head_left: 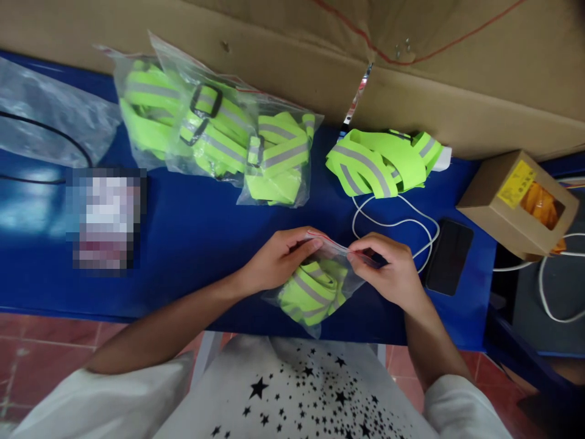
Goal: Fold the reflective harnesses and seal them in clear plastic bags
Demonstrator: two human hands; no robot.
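Observation:
Between my hands is a clear zip bag (355, 281) with a red-striped seal, holding a folded neon-yellow reflective strap (313, 294). My left hand (278, 259) pinches the left end of the bag's top edge, thumb over the seal. My right hand (388, 268) pinches the same edge near its right end between thumb and fingers. The bag hangs just above the near part of the blue table. Beyond my hands lies a loose bundle of neon-yellow reflective strap (365, 161), unbagged. To its left are several bagged straps (278, 155) with black buckles, overlapping each other.
A black phone (450, 256) and a white cable (427, 222) lie right of my hands on the blue table (192, 244). A cardboard box (489, 195) with orange contents stands at the right edge. Clear plastic (41, 110) lies far left, near a blurred-out object (109, 219). Large cardboard (283, 55) borders the back.

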